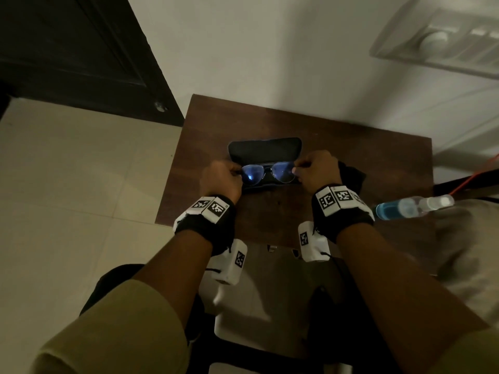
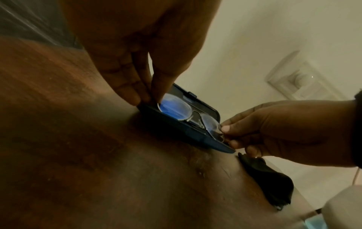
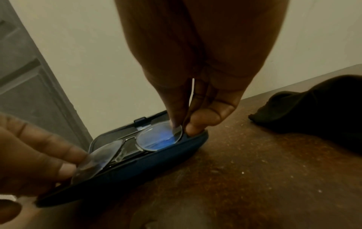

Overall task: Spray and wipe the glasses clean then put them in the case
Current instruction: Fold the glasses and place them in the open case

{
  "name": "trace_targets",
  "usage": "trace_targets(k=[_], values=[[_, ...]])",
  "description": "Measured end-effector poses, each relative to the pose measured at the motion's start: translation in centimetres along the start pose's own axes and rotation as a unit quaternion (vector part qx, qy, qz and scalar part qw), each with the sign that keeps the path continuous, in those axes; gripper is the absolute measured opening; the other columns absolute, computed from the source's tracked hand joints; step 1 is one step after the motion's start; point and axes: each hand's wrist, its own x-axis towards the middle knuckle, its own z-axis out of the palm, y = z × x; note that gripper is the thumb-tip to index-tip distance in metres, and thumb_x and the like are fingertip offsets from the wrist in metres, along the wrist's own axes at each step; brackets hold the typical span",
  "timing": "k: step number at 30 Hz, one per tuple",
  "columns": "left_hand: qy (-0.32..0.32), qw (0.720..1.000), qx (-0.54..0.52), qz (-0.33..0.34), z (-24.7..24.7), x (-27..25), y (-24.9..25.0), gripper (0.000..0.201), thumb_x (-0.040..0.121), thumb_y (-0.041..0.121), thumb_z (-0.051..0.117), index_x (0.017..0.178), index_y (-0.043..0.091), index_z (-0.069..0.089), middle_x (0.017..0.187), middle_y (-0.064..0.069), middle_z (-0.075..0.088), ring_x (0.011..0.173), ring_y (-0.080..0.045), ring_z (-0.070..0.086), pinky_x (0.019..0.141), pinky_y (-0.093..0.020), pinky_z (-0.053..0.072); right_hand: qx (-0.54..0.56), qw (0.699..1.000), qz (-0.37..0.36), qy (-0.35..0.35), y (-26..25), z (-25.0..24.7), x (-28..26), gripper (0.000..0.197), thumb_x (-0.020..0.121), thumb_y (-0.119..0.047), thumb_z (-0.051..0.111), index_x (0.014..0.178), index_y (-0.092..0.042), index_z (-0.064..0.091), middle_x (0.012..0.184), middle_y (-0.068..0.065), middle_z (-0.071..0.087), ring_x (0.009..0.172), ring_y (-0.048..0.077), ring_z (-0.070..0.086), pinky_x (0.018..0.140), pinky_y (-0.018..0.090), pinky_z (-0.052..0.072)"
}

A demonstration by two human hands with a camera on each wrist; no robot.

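Observation:
The folded glasses [image 1: 267, 172], thin metal rims with blue-glinting lenses, lie in the lower half of the open dark case [image 1: 264, 149] at the middle of the brown table [image 1: 351, 147]. My left hand [image 1: 237, 171] pinches their left end, thumb and fingers at the rim [image 2: 149, 96]. My right hand [image 1: 297, 168] pinches the right lens edge [image 3: 182, 127]. In the wrist views the glasses [image 2: 174, 108] [image 3: 158, 137] lean against the case's front wall [image 2: 186, 133] [image 3: 137, 173], with the lid standing up behind them.
A crumpled black cloth [image 1: 351, 175] [image 3: 317, 105] lies just right of the case. A clear spray bottle [image 1: 413, 206] with blue liquid lies on its side at the table's right front. A wall runs behind the table, and a dark door [image 1: 67, 49] stands at left.

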Motion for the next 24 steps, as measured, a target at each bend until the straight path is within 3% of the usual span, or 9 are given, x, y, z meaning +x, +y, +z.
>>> trace_targets(k=[5, 10, 14, 19, 22, 24], values=[[-0.011, 0.999, 0.032, -0.014, 0.4, -0.6, -0.5, 0.023, 0.089, 0.012, 0.058, 0.108, 0.016, 0.071, 0.109, -0.013, 0.069, 0.102, -0.033, 0.061, 0.08, -0.033, 0.046, -0.059, 0.998, -0.01, -0.013, -0.1, 0.4, -0.7, 0.014, 0.088, -0.009, 0.061, 0.095, -0.005, 0.073, 0.099, 0.014, 0.071, 0.086, 0.024, 0.064, 0.071, 0.023, 0.043], [-0.003, 1.0, 0.019, -0.008, 0.9, -1.0, -1.0, 0.025, 0.084, 0.007, 0.058, 0.105, 0.012, 0.071, 0.104, -0.013, 0.07, 0.098, -0.031, 0.063, 0.077, -0.031, 0.046, -0.081, 0.996, 0.004, -0.028, 0.0, 0.8, -0.8, 0.018, 0.086, -0.012, 0.064, 0.103, -0.01, 0.071, 0.108, 0.012, 0.069, 0.098, 0.027, 0.064, 0.078, 0.027, 0.044], [0.033, 0.998, -0.026, -0.044, 1.2, -1.1, -1.6, 0.025, 0.079, 0.003, 0.062, 0.102, 0.01, 0.069, 0.103, -0.013, 0.07, 0.099, -0.033, 0.062, 0.082, -0.034, 0.047, -0.09, 0.995, 0.0, -0.036, 0.0, 0.6, -0.8, 0.019, 0.085, -0.014, 0.067, 0.103, -0.01, 0.07, 0.106, 0.012, 0.069, 0.096, 0.026, 0.064, 0.076, 0.027, 0.044], [0.017, 0.993, -0.046, -0.108, 1.1, -1.0, -2.3, 0.019, 0.081, 0.013, 0.068, 0.095, 0.0, 0.07, 0.099, -0.021, 0.069, 0.099, -0.039, 0.062, 0.082, -0.04, 0.051, -0.102, 0.993, -0.044, 0.027, -1.4, -0.6, -1.3, 0.017, 0.09, -0.017, 0.056, 0.098, -0.01, 0.07, 0.099, 0.011, 0.069, 0.086, 0.026, 0.064, 0.072, 0.027, 0.045], [0.016, 0.991, -0.06, -0.114, 1.0, -0.9, -2.4, 0.023, 0.081, 0.017, 0.07, 0.1, 0.004, 0.071, 0.103, -0.02, 0.069, 0.102, -0.038, 0.062, 0.083, -0.038, 0.05, -0.16, 0.978, -0.109, 0.082, -2.8, -1.3, -0.9, 0.017, 0.091, -0.018, 0.052, 0.095, -0.01, 0.067, 0.096, 0.011, 0.066, 0.088, 0.03, 0.062, 0.072, 0.032, 0.045], [0.013, 0.991, -0.069, -0.112, 1.0, -0.9, -2.5, 0.023, 0.08, 0.017, 0.07, 0.102, 0.009, 0.072, 0.101, -0.019, 0.07, 0.1, -0.038, 0.063, 0.085, -0.039, 0.052, -0.186, 0.965, -0.167, 0.077, -3.8, -1.3, -0.3, 0.017, 0.091, -0.016, 0.05, 0.096, -0.009, 0.065, 0.098, 0.011, 0.064, 0.089, 0.03, 0.059, 0.072, 0.034, 0.045]])
